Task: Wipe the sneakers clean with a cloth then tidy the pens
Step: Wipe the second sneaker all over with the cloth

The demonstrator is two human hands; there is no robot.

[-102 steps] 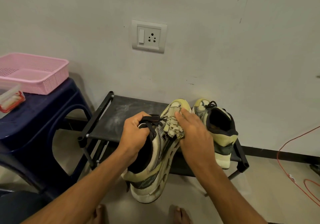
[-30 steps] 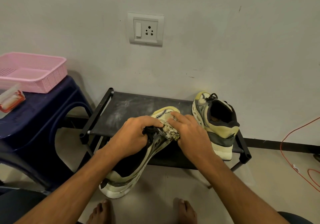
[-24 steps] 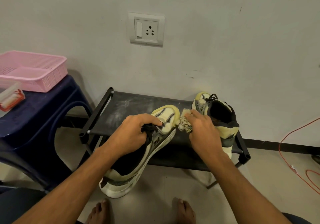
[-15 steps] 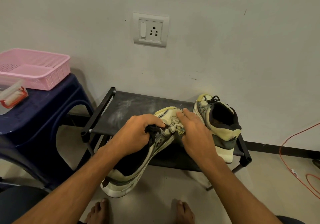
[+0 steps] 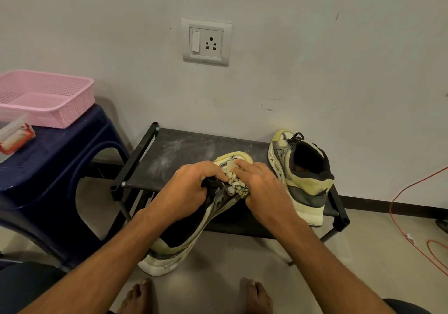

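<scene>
My left hand (image 5: 191, 190) grips a cream and grey sneaker (image 5: 174, 248) at its laced top, toe pointing away over the black shoe rack (image 5: 169, 153), heel hanging toward the floor. My right hand (image 5: 264, 187) holds a bunched patterned cloth (image 5: 236, 185) and presses it on the sneaker's upper near the toe. The second sneaker (image 5: 303, 178) stands on the right of the rack, heel toward me. No pens can be made out.
A dark blue plastic stool (image 5: 55, 158) on the left carries a pink basket (image 5: 46, 98) and a clear box with a red rim (image 5: 14, 136). An orange cable (image 5: 409, 219) lies on the floor at right. A wall socket (image 5: 206, 42) is above the rack. My bare feet (image 5: 196, 296) are below.
The right hand swept the cloth out past the sneaker's toe toward the second sneaker, then back onto the upper. The held sneaker has tipped flatter, heel lower, than 3.4 s ago.
</scene>
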